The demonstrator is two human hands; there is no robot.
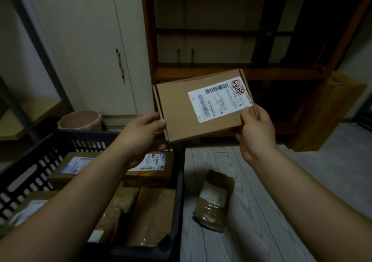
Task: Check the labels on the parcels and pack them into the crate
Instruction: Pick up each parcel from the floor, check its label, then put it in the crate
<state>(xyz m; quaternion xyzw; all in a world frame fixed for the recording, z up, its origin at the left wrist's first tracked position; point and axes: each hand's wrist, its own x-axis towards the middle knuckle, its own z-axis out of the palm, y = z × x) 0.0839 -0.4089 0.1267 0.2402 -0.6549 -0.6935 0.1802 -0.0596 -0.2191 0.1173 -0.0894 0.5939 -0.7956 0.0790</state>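
**Parcel held up, label showing**

Forearms reach in from 6 o'clock. Flat parcel (203, 104), white label (220, 99) upward, gripped at its edges: left hand (141, 133) at 9 o'clock, right hand (255, 133) at 4 o'clock, fingers closed on it. Black crate (40, 161) of parcels at 7 o'clock; taped parcel (214, 200) on floor (251, 231).

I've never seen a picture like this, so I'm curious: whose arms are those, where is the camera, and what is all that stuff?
The camera sits on a person's head, looking down, so you see their own arms. The left hand and right hand hold up a flat cardboard parcel by its sides, so its white label can be read. Below on the left is a dark crate with several parcels already inside. One taped parcel lies on the wooden floor, not packed yet.
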